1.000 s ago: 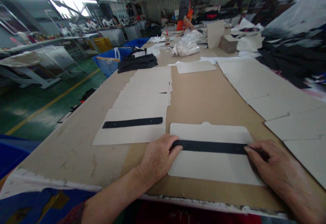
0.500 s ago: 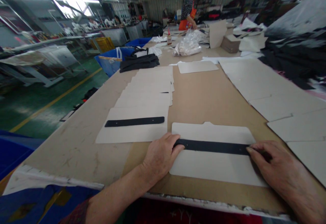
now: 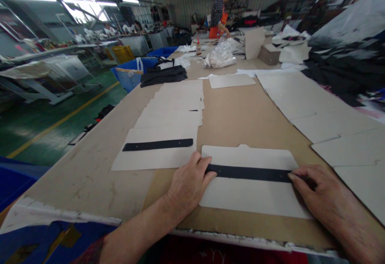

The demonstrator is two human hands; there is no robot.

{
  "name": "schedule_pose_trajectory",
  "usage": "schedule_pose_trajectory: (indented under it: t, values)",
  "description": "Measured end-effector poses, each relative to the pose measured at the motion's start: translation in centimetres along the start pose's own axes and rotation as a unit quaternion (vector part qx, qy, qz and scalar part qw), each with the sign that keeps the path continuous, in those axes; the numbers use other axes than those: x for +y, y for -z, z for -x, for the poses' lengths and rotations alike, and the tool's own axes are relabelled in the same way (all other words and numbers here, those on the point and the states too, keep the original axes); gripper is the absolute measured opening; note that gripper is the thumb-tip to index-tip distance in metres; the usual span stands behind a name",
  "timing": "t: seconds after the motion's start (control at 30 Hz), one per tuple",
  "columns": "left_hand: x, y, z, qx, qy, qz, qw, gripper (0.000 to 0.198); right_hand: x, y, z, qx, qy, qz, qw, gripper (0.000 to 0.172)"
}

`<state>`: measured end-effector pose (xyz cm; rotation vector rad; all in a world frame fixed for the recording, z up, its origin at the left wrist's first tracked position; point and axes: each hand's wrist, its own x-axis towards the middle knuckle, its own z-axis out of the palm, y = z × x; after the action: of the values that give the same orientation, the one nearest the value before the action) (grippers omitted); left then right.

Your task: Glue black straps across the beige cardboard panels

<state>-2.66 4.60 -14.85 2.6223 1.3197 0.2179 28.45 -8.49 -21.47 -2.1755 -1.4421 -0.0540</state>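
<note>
A black strip (image 3: pixel 252 173) with small holes near its ends lies across a pale board (image 3: pixel 246 198) at the front of the table. My left hand (image 3: pixel 191 180) pinches the strip's left end between thumb and fingers, over the board's left edge. At the other end, my right hand (image 3: pixel 319 194) pinches the strip near the board's right edge. To the left, another pale board (image 3: pixel 156 160) carries a second black strip (image 3: pixel 158 144), and several overlapping pale boards (image 3: pixel 177 95) stretch away behind it.
Pale sheets (image 3: pixel 333 123) overlap along the table's right side. Black fabric (image 3: pixel 164 75), a blue bin (image 3: pixel 129 75) and a clear plastic bag (image 3: pixel 221 53) are farther back. A person in an orange apron (image 3: pixel 218 25) stands at the far end.
The view has shifted slightly. Both hands keep hold of the strip's ends, and the strip lies nearly the same on the board. The far person appears a little more upright.
</note>
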Motion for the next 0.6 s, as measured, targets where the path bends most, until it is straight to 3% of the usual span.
schedule_pose_trajectory:
  t: [0.1,0.2,0.33,0.6]
  values:
    - [0.1,-0.3,0.1,0.032,-0.056,-0.040,0.997,0.027,-0.8,0.1,0.0,0.016,0.006,0.008,1.000,0.029]
    - [0.0,-0.4,0.2,0.014,-0.144,-0.071,0.987,0.029,-2.1,0.6,0.2,-0.003,0.028,0.018,0.999,0.026]
    - [-0.2,-0.3,0.3,-0.001,-0.190,-0.106,0.976,0.040,-3.7,1.5,1.1,-0.026,0.082,0.100,0.991,0.029]
    - [-0.7,-1.3,0.5,0.042,-0.277,-0.191,0.941,0.055,-5.4,2.0,2.7,-0.038,0.215,0.304,0.927,0.052]
